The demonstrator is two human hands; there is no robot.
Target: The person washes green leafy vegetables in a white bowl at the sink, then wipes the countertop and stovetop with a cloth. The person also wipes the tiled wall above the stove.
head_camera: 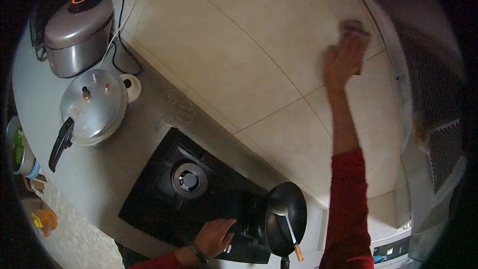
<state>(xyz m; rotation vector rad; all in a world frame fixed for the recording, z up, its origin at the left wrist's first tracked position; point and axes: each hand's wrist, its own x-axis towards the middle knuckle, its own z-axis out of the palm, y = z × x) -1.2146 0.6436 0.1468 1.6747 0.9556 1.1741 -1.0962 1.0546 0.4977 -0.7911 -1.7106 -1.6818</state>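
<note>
High on the beige tiled wall (257, 56), my right hand (345, 58) presses a dark reddish cloth (354, 28) flat against the tiles. Blur softens the hand and cloth, so the cloth's exact kind is unclear. My left hand (214, 237) is at the front of a black gas stove (224, 201), thumb and fingers apart, with no object visible in it. Whether it leans on the stove top cannot be told. Just right of this hand, a black frying pan (276, 228) sits over one burner with a wooden-handled metal turner (289, 228) in it.
A bare burner (189, 180) lies left of the pan. On the grey counter (93, 183) stand an aluminium pressure cooker (97, 108), a silver rice cooker (80, 37), cords (120, 26) and a wire rack (175, 108). A range hood (429, 82) overhangs the wall at right.
</note>
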